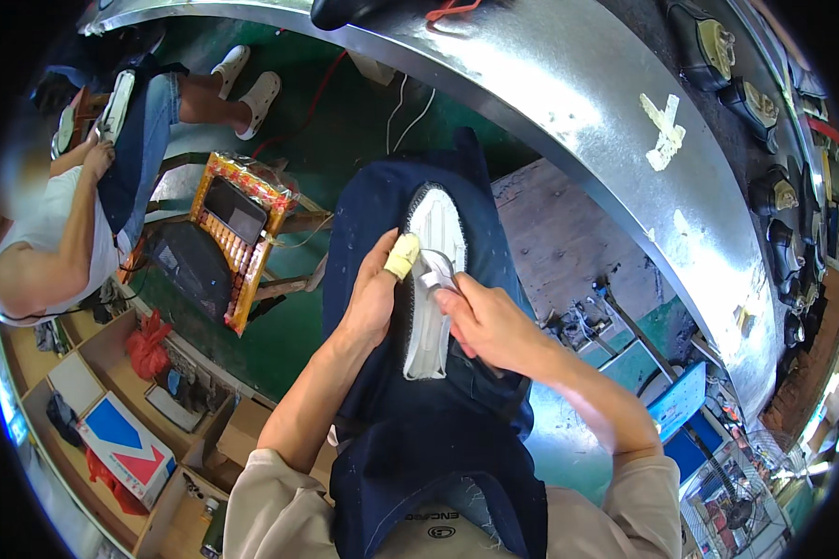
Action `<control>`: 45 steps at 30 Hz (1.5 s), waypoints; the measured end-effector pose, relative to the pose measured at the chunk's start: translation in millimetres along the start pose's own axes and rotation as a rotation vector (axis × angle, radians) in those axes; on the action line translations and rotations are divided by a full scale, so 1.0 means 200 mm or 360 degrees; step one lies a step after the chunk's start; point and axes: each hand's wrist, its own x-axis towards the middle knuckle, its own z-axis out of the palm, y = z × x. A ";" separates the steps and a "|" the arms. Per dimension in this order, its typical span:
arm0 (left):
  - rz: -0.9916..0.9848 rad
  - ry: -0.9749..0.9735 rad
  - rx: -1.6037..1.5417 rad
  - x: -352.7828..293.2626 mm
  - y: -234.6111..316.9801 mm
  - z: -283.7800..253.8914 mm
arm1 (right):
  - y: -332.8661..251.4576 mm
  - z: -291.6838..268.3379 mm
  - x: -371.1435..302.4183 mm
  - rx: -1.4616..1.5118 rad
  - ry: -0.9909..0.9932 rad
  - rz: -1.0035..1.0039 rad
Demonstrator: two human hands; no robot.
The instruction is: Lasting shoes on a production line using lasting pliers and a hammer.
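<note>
A dark shoe with its white, sole-shaped underside [429, 347] facing up lies lengthwise on the navy apron [368, 210] over my lap. A dark, stitched-looking rim runs round the pale surface. My left hand [373, 296] grips the shoe's left edge, with yellow tape wrapped round one digit. In my closed right hand [490, 321] is a curved metal hand tool [443, 262], its pale wrapped part showing near the fingers. The tool's working end rests on or just above the white surface; which one I cannot tell. My right fingers partly hide its grip.
A shiny metal bench [550, 74] curves across the front and right, with several dark shoes [704, 47] beyond it. To the left sits another person [75, 205] holding a shoe. Between us stands a beaded wooden chair [242, 238] with a phone on it. Wooden compartments [112, 349] fill the lower left.
</note>
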 end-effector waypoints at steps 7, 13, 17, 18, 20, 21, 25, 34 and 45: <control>0.0492 0.0321 0.0801 0.05 -0.10 0.00 | 0.20 0.27 0.00 0.0454 0.0395 -0.0366; 0.0702 0.0266 0.1313 0.06 -0.11 -0.08 | 0.11 -0.03 -0.16 0.0257 0.0585 -0.0038; 0.0392 0.0047 0.1384 0.06 0.00 -0.05 | 0.10 -0.19 -0.25 0.0243 0.1027 -0.0400; 0.0277 0.0008 0.1278 0.08 0.00 -0.04 | 0.09 -0.27 -0.27 -0.0030 0.1194 -0.0508; 0.0294 0.0102 0.1104 0.15 -0.10 -0.12 | 0.01 -0.42 -0.29 -0.0655 0.1518 -0.0280; 0.0324 0.0180 0.0940 0.18 -0.15 -0.18 | -0.08 -0.46 -0.28 -0.0799 0.1621 -0.0126; 0.0031 -0.0562 -0.0646 0.03 -0.05 -0.11 | -0.10 -0.66 -0.30 -0.1404 0.1796 -0.0386; 0.0654 -0.0275 0.0446 0.15 0.07 -0.07 | 0.20 0.16 -0.09 0.0058 0.0825 -0.0682; 0.0510 0.0273 0.0553 0.29 -0.10 -0.21 | 0.11 0.31 -0.31 -0.0745 0.0170 -0.1080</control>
